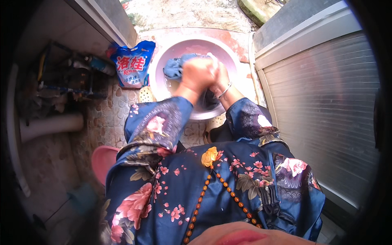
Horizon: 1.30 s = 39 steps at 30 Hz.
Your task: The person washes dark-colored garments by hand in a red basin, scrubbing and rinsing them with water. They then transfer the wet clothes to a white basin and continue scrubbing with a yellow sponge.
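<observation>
A wide pale basin [223,48] stands on the floor in front of me. Blue cloth [173,68] bunches out to the left of my hands, above the water. My left hand [197,75] is closed round part of it and a little smeared by motion. Pressed against it, my right hand [221,76], with a silver bangle [225,90] at the wrist, is closed on the cloth too; the grip itself is mostly hidden. Something dark [208,99] lies in the near part of the basin, below my wrists.
A blue detergent bag [132,65] stands left of the basin. Farther left is a dark rack [73,77] with bottles. A pink basin [103,163] sits by my left side. A ribbed metal door [318,102] bounds the right. Beyond the basin lies a doorway threshold.
</observation>
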### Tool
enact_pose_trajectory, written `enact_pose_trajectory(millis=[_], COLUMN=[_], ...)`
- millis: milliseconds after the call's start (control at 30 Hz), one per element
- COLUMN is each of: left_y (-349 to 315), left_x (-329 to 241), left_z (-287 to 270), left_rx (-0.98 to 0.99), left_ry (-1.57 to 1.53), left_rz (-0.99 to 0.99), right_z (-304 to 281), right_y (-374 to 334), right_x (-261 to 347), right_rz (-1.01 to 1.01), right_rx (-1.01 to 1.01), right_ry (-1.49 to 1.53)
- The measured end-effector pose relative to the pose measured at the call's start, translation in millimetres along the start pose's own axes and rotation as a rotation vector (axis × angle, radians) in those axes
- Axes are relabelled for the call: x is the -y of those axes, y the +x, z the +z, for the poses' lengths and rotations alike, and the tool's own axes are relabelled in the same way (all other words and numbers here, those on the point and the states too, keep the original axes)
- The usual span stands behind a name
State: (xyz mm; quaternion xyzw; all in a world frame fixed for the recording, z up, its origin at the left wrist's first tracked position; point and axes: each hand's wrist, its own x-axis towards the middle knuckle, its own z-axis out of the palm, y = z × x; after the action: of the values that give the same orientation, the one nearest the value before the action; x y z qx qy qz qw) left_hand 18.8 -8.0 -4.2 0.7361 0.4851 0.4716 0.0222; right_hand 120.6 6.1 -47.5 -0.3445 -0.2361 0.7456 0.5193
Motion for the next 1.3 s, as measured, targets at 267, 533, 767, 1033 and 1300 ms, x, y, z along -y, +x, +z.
enact_pose_trajectory(millis=[267,533,767,1033,1300], left_y=[-17,3,8,12,1], left_x=[-11,9,18,50,63], left_z=[-3,-16,-18,-38,-34], left_rx=[0.151,-0.018,0.058,0.295,0.476], left_ry=[0.050,0.075,0.206,0.086,-0.121], left_rz=[0.051,-0.114,-0.176,-0.418,-0.349], right_z=[-29,40,34,14,-7], right_y=[8,-24,-27,-5,12], right_x=[-16,-1,-11,18,7], right_rz=[0.158,-0.167,0.110,0.126,0.077], right_rx=[0.239,-0.044,-0.037,0.097,0.026], right_ry=[0.256,-0.147,-0.017,-0.023,-0.206])
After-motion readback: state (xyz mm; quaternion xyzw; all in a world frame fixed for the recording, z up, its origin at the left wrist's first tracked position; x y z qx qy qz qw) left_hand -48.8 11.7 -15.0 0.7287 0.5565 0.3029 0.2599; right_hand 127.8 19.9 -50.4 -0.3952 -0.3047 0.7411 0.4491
